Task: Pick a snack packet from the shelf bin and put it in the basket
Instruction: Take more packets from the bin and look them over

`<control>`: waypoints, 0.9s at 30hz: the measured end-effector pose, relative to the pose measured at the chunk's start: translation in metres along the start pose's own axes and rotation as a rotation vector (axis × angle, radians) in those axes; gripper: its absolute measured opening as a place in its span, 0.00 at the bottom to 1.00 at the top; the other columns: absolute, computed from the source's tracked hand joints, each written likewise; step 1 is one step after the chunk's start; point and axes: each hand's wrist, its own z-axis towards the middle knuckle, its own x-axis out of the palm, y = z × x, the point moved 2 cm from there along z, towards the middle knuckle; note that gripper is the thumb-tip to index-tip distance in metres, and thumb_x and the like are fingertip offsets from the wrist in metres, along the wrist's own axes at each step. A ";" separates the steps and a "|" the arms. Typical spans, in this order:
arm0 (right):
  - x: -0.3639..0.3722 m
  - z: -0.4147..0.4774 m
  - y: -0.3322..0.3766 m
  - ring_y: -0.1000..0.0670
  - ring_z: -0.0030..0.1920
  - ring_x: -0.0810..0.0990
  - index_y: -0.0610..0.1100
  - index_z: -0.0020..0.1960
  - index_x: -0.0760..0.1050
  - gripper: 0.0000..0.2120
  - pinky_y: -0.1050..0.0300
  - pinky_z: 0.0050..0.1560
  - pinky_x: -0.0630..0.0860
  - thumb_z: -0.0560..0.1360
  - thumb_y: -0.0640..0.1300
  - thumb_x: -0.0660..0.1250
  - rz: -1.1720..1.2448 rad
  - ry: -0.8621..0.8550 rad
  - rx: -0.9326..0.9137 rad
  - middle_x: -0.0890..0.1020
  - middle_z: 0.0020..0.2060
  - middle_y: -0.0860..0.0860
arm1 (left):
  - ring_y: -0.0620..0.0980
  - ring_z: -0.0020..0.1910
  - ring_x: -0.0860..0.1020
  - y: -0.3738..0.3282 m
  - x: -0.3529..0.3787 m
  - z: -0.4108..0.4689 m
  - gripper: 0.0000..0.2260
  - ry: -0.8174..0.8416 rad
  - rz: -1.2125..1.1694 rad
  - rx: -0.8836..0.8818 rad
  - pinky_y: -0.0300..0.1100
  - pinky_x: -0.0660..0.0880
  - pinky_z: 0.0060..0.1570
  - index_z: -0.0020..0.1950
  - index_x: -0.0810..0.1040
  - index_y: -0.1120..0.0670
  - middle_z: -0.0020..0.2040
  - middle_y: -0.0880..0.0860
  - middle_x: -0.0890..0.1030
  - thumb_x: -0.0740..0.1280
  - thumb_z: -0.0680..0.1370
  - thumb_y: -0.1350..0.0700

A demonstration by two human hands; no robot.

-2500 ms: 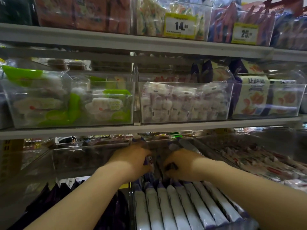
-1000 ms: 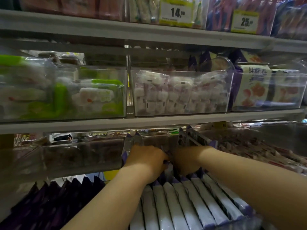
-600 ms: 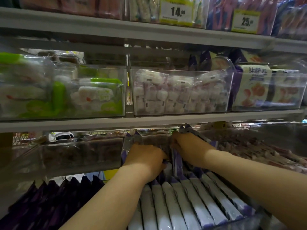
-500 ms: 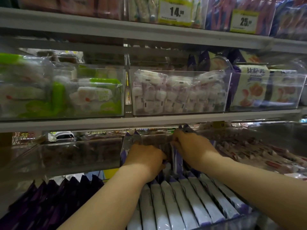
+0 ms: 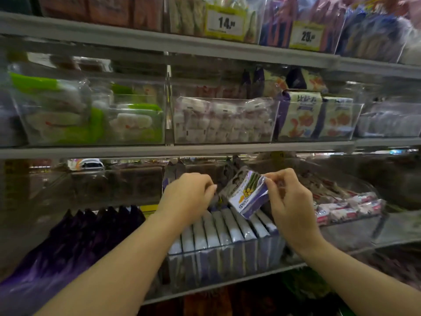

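My right hand (image 5: 289,201) pinches a purple-and-white snack packet (image 5: 246,195) by its upper right edge and holds it tilted just above its row. That row of like packets (image 5: 227,229) stands on edge in a clear shelf bin (image 5: 218,265) on the lower shelf. My left hand (image 5: 189,197) has its fingers curled down into the back of the row, left of the lifted packet; what they hold is hidden. No basket is in view.
Dark purple packets (image 5: 86,233) fill the bin to the left. Red-and-white packets (image 5: 346,206) lie in the bin to the right. The grey shelf edge (image 5: 177,150) runs just above my hands, with clear bins of white and green snacks (image 5: 91,119) on it.
My right hand has pulled one packet up and out of the row and turned its printed face into view. My left hand stays at the back of the row.
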 end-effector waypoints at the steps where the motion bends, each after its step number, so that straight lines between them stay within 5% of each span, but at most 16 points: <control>1: -0.008 -0.009 0.007 0.52 0.37 0.80 0.43 0.47 0.72 0.02 0.57 0.38 0.77 0.78 0.38 0.64 0.027 -0.035 0.007 0.81 0.39 0.49 | 0.54 0.46 0.80 -0.005 -0.004 -0.011 0.14 -0.007 -0.119 -0.059 0.46 0.75 0.45 0.42 0.79 0.52 0.40 0.50 0.81 0.60 0.81 0.46; 4: -0.028 -0.043 0.030 0.53 0.40 0.81 0.48 0.48 0.70 0.04 0.60 0.39 0.78 0.79 0.40 0.61 0.158 -0.073 0.088 0.80 0.42 0.52 | 0.53 0.40 0.82 -0.021 -0.006 -0.047 0.24 0.134 -0.426 -0.273 0.43 0.77 0.40 0.41 0.80 0.58 0.38 0.55 0.84 0.56 0.81 0.40; 7: -0.039 -0.082 0.054 0.62 0.41 0.80 0.47 0.48 0.70 0.04 0.71 0.37 0.74 0.80 0.39 0.60 0.271 -0.064 0.133 0.78 0.43 0.59 | 0.51 0.40 0.85 -0.041 0.001 -0.087 0.28 0.443 -0.852 -0.521 0.39 0.78 0.37 0.55 0.78 0.57 0.54 0.60 0.83 0.53 0.79 0.35; 8: -0.041 -0.095 0.061 0.65 0.41 0.79 0.43 0.48 0.70 0.03 0.74 0.37 0.73 0.80 0.38 0.59 0.305 -0.049 0.144 0.78 0.43 0.60 | 0.51 0.42 0.85 -0.047 0.005 -0.101 0.28 0.489 -0.992 -0.575 0.41 0.80 0.40 0.59 0.77 0.56 0.58 0.60 0.81 0.55 0.78 0.34; 11: -0.046 -0.135 0.072 0.63 0.43 0.80 0.42 0.48 0.70 0.04 0.71 0.40 0.74 0.79 0.41 0.58 0.400 0.060 0.225 0.79 0.44 0.64 | 0.47 0.41 0.85 -0.057 0.013 -0.142 0.12 0.448 -1.336 -0.572 0.41 0.80 0.35 0.57 0.77 0.50 0.51 0.48 0.85 0.62 0.80 0.45; 13: -0.049 -0.158 0.075 0.61 0.41 0.80 0.44 0.47 0.71 0.05 0.67 0.40 0.75 0.78 0.43 0.58 0.477 0.144 0.318 0.80 0.43 0.65 | 0.47 0.48 0.84 -0.054 0.021 -0.167 0.08 0.413 -1.395 -0.517 0.45 0.82 0.44 0.59 0.77 0.49 0.51 0.48 0.85 0.64 0.80 0.52; 16: -0.049 -0.186 0.071 0.58 0.39 0.82 0.43 0.50 0.73 0.06 0.66 0.37 0.76 0.79 0.46 0.61 0.589 0.207 0.566 0.83 0.40 0.57 | 0.50 0.57 0.81 -0.046 0.033 -0.206 0.18 0.448 -1.265 -0.443 0.56 0.76 0.60 0.64 0.74 0.47 0.58 0.47 0.83 0.69 0.76 0.50; 20: -0.034 -0.222 0.061 0.42 0.51 0.84 0.42 0.59 0.78 0.21 0.44 0.51 0.80 0.78 0.57 0.62 0.780 0.374 1.085 0.85 0.50 0.44 | 0.49 0.56 0.82 -0.043 0.059 -0.255 0.19 0.558 -1.208 -0.451 0.59 0.76 0.59 0.61 0.72 0.43 0.57 0.45 0.83 0.72 0.73 0.51; 24: -0.022 -0.255 0.058 0.40 0.49 0.85 0.39 0.57 0.79 0.26 0.43 0.51 0.80 0.68 0.57 0.67 0.890 0.265 1.348 0.85 0.50 0.39 | 0.46 0.59 0.80 -0.047 0.087 -0.289 0.25 0.612 -1.194 -0.459 0.55 0.75 0.61 0.67 0.69 0.47 0.60 0.46 0.81 0.73 0.73 0.52; 27: -0.017 -0.278 0.052 0.38 0.51 0.84 0.37 0.61 0.77 0.21 0.45 0.47 0.82 0.77 0.52 0.63 0.936 0.270 1.442 0.84 0.51 0.37 | 0.45 0.56 0.81 -0.047 0.107 -0.309 0.19 0.591 -1.186 -0.501 0.53 0.77 0.60 0.64 0.71 0.45 0.58 0.45 0.82 0.72 0.75 0.54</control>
